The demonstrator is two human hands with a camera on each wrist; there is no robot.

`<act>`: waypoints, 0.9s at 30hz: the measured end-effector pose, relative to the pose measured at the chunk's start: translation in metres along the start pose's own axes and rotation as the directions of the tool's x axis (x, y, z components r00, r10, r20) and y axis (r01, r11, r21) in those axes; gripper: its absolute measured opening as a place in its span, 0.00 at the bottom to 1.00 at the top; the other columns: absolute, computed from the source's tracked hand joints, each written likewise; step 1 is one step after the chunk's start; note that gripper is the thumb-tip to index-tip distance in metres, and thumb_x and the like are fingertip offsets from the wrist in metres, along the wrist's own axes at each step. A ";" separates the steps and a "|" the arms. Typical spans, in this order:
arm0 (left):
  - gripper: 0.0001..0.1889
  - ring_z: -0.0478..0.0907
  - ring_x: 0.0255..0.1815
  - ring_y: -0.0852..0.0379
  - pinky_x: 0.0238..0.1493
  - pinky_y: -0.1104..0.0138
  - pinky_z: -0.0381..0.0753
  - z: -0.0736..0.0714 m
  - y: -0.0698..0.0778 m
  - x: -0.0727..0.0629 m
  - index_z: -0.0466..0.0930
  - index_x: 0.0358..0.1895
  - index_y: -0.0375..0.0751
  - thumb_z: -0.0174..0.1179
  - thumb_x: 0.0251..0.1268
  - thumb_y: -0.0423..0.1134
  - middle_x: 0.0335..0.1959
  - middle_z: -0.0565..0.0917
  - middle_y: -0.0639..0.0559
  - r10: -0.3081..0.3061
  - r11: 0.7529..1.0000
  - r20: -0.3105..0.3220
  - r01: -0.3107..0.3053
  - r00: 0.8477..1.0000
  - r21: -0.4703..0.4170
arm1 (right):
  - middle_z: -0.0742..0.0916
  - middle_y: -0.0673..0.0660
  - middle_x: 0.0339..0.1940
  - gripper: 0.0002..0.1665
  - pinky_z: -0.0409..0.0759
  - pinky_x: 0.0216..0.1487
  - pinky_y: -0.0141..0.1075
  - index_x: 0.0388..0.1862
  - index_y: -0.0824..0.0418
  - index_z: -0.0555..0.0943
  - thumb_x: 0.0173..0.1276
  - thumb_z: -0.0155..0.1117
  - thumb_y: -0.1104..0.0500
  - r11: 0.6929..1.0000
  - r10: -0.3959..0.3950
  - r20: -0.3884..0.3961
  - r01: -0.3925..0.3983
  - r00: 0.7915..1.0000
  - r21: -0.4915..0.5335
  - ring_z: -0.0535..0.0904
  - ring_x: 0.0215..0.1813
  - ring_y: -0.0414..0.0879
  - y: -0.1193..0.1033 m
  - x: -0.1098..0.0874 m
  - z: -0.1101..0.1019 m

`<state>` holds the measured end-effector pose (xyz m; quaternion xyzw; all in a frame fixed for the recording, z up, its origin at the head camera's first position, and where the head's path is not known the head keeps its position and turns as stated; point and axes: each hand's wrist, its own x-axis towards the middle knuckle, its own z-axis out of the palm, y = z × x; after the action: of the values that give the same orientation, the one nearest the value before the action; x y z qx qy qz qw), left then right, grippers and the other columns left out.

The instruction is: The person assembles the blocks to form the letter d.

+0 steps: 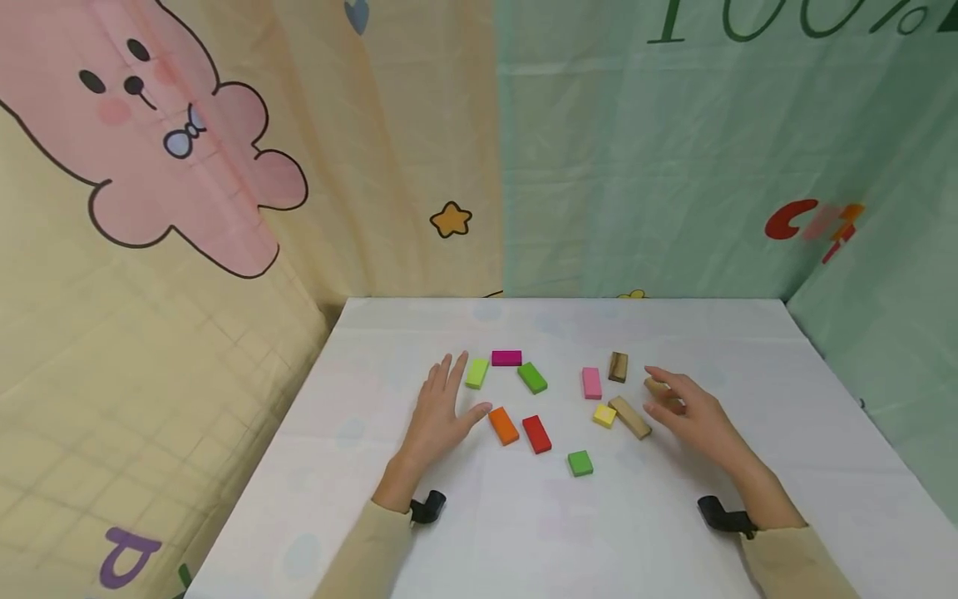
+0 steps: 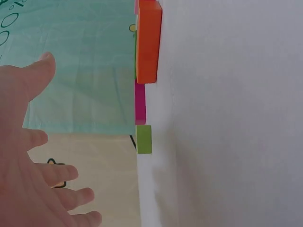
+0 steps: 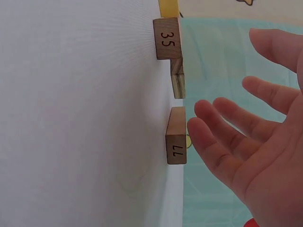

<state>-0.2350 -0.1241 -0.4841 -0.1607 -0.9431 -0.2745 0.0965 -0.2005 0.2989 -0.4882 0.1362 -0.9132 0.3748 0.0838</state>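
Note:
My left hand (image 1: 437,416) is spread over the left side of the table, holding nothing. Its fingertips are close to a lime green block (image 1: 476,373), and its thumb points at an orange block (image 1: 504,426). On the right, my right hand (image 1: 692,416) hovers with fingers parted and bent slightly, nothing in its grasp. Beneath its fingers lies a wooden block (image 3: 176,137) marked 77, partly hidden in the head view. Nearby are a longer wooden block (image 1: 630,418) marked 35, a small yellow block (image 1: 604,416) and another wooden block (image 1: 618,367).
Between the hands lie magenta (image 1: 506,358), green (image 1: 532,378), red (image 1: 536,434) and pink (image 1: 591,383) blocks. A smaller green block (image 1: 580,463) sits nearest the front. The white table (image 1: 524,541) meets printed curtains (image 1: 644,166) at the back.

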 end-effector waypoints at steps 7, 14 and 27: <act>0.48 0.47 0.80 0.38 0.76 0.44 0.46 0.006 0.019 -0.002 0.44 0.83 0.60 0.62 0.66 0.63 0.82 0.51 0.44 0.010 0.999 0.065 -0.007 0.998 -0.045 | 0.77 0.66 0.66 0.37 0.79 0.52 0.58 0.78 0.55 0.64 0.75 0.64 0.50 0.999 0.044 0.052 -0.044 0.998 0.000 0.80 0.55 0.59 -0.002 0.001 0.008; 0.48 0.54 0.78 0.46 0.75 0.47 0.54 0.010 0.035 -0.001 0.43 0.83 0.58 0.61 0.67 0.62 0.80 0.56 0.49 0.069 0.994 0.108 -0.060 0.992 -0.087 | 0.81 0.64 0.60 0.36 0.81 0.42 0.44 0.76 0.57 0.67 0.73 0.66 0.54 0.997 0.079 0.090 -0.079 0.993 -0.002 0.81 0.51 0.56 -0.007 0.003 0.016; 0.47 0.60 0.75 0.55 0.69 0.54 0.68 0.029 0.071 0.013 0.42 0.82 0.67 0.60 0.66 0.65 0.77 0.62 0.58 0.107 0.986 0.223 -0.074 0.969 -0.152 | 0.84 0.60 0.50 0.31 0.79 0.37 0.40 0.71 0.64 0.73 0.72 0.67 0.54 0.992 0.125 0.127 -0.121 0.984 -0.039 0.81 0.44 0.50 -0.014 0.005 0.022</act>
<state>-0.2248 -0.0487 -0.4698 -0.2411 -0.9175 -0.3160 -0.0127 -0.2022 0.2728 -0.4925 0.1023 -0.9291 0.3555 0.0032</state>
